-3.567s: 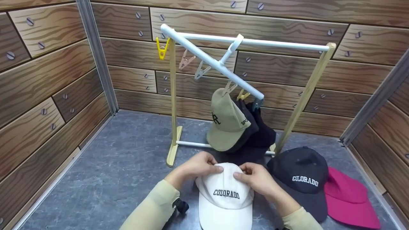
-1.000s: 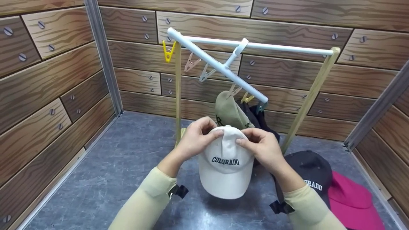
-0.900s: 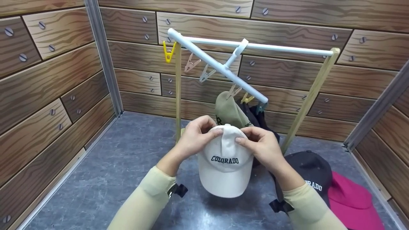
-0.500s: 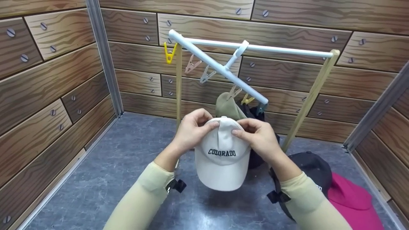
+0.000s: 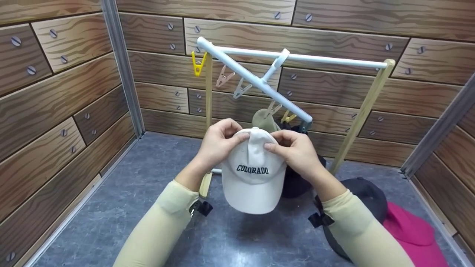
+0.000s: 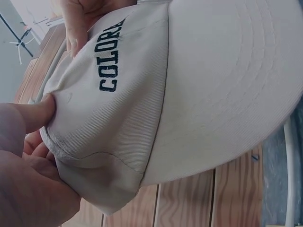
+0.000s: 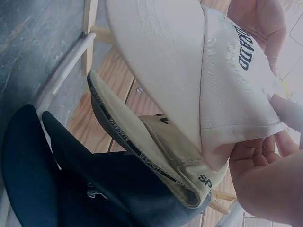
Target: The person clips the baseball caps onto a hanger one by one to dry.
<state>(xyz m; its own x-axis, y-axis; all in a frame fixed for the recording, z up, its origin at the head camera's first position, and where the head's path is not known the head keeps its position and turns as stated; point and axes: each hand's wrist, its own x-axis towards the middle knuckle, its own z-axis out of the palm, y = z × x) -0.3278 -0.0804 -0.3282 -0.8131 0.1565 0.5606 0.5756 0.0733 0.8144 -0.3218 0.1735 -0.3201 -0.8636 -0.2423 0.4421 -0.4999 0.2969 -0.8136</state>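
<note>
A white baseball cap with COLORADO lettering hangs brim down in the air, crown at the top. My left hand pinches the crown's left side between thumb and fingers. On the crown's right side my right hand pinches the cloth the same way. Behind the cap stands a rack with a white clip hanger. A yellow clip, a pink clip and a grey clip hang from it with nothing in them. A khaki cap and dark caps hang from the other clips.
On the grey table at the right lie a black cap and a magenta cap, partly behind the right forearm. The rack's wooden post stands behind. Wood-patterned walls close in the back and sides.
Both hands have lifted the white cap off the table, up toward the hanger, and in the last second slightly left. The view has shifted a little. The other caps stay put.
</note>
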